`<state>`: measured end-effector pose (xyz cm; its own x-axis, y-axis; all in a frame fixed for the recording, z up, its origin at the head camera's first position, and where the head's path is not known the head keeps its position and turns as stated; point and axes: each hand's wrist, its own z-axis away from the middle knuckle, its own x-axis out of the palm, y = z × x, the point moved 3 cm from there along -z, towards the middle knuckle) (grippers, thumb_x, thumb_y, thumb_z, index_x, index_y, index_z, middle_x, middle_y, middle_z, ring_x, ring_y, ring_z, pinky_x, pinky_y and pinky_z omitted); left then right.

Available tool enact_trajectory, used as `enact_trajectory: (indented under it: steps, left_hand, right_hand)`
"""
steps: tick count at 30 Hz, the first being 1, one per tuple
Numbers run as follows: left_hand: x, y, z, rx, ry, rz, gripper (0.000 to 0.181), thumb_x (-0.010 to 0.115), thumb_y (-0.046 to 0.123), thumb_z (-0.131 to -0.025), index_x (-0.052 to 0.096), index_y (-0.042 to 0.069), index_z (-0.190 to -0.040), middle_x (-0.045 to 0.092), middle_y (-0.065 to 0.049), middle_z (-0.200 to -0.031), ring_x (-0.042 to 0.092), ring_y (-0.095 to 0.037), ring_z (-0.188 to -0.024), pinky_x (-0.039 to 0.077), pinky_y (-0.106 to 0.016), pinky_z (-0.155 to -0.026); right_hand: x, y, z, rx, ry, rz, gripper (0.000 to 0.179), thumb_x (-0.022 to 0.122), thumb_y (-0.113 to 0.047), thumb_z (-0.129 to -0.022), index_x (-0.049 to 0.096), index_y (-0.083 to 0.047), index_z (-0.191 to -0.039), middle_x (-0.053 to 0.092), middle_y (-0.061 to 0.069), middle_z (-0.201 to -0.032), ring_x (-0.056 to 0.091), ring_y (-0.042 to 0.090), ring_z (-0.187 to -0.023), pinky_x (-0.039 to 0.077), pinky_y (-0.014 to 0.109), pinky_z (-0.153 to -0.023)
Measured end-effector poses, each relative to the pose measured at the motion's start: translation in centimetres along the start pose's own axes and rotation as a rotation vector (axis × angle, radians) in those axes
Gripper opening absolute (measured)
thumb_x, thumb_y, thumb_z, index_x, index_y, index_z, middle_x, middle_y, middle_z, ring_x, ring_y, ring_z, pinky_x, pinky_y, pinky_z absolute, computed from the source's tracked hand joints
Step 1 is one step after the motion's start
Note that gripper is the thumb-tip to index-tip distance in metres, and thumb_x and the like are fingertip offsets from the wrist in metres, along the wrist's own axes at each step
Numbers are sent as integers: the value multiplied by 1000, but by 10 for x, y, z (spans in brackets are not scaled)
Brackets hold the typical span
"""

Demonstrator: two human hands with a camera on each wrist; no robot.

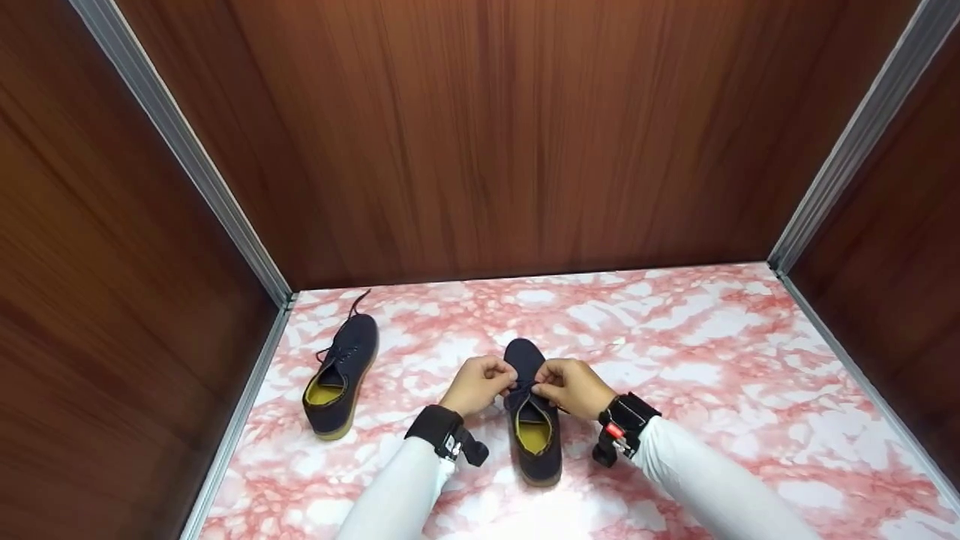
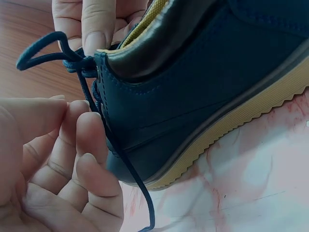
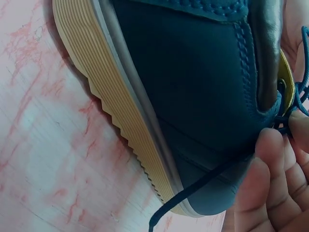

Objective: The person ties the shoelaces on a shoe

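Near shoe: we see this navy shoe (image 1: 534,435) standing sole down between the two hands, heel toward the person, presumably so both hands reach its front equally; one of two shoes.
Knot: the lace (image 3: 193,186) gathers in a small knot (image 2: 79,65) at the throat; we count one loop sticking out there, and one trailing end in each wrist view.
Right hand: thumb and finger of the right hand (image 1: 576,384) pinch the lace at the knot, likely to keep it from slipping.
Left hand: fingers of the left hand (image 1: 482,382) curl, thumb and fingertip together just beside the lace; we cannot tell whether any strand lies between them.
Wrists: two black straps (image 1: 632,414), one per wrist, just beyond two white sleeves (image 1: 397,487).
Far shoe: the second shoe (image 1: 349,375) stands well apart on the left, untouched, perhaps set there to leave elbow room; its lace reaches past the toe.
Surround: one pink-and-white marbled surface (image 1: 675,337) bears both shoes; we count three wood-grain panels (image 1: 525,135) and two metal corner posts (image 1: 187,157).
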<state>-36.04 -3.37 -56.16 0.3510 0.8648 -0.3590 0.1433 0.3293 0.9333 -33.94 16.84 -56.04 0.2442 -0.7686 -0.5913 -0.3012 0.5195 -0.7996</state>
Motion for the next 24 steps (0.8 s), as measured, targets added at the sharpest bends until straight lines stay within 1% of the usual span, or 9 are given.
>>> enact_trajectory:
  steps: [2,5,8,12,15,17,19,22,24]
  left_hand:
    - [0,0,0,2,-1,-2,14,68,14,-101,75,1,-101,78,-15,-92,72,-19,-78,58,-28,-69]
    - [1,-1,-1,2,-9,-11,16,69,17,-101,76,2,-101,77,-12,-90,68,-14,-75,51,-20,-61]
    - [1,-1,-1,1,-29,-24,17,70,20,-101,77,4,-102,75,-7,-86,64,-13,-73,46,-18,-57]
    - [2,-1,-1,16,-61,-42,18,70,21,-101,78,5,-104,73,-4,-84,67,-21,-74,46,-18,-57]
    - [3,-1,-1,29,-76,-54,17,70,20,-101,78,5,-104,75,-7,-87,69,-26,-77,47,-18,-60]
    - [3,-1,-1,35,-80,-61,16,70,19,-101,78,5,-104,77,-9,-90,69,-22,-76,48,-18,-62]
    - [4,-1,-1,38,-81,-68,15,70,18,-100,78,5,-104,77,-9,-92,66,-15,-75,49,-18,-64]
    - [5,0,0,38,-78,-86,14,70,17,-100,77,6,-102,75,-5,-90,61,-5,-73,49,-17,-67]
    - [5,0,0,41,-76,-103,13,70,18,-100,77,7,-101,72,0,-87,59,-3,-73,48,-17,-67]
  right_hand:
    - [0,0,0,1,7,3,14,75,-15,-97,68,-7,-89,68,1,-76,60,3,-60,51,19,-55]
    - [1,0,-1,8,15,4,16,74,-17,-97,67,-7,-88,66,-1,-75,59,4,-59,51,20,-54]
    - [1,0,-1,26,20,7,17,74,-18,-98,66,-8,-86,64,-3,-73,59,4,-58,51,20,-54]
    - [2,-1,-1,46,23,3,17,74,-18,-98,66,-9,-86,64,-5,-72,60,6,-59,52,20,-54]
    - [2,-2,-1,39,23,-5,17,75,-18,-97,66,-8,-86,65,-3,-73,61,6,-59,53,20,-55]
    - [2,-1,-1,34,22,-11,17,75,-18,-97,66,-7,-86,66,-1,-74,61,6,-59,53,20,-55]
    - [2,-1,-1,28,18,-19,18,75,-18,-97,66,-7,-87,67,0,-74,61,7,-59,53,20,-55]
    - [2,-1,-1,21,11,-30,19,75,-19,-97,66,-5,-87,68,3,-75,61,8,-59,53,20,-55]
    - [2,-2,-2,15,5,-38,19,75,-19,-97,66,-5,-88,68,4,-76,61,8,-60,53,20,-55]
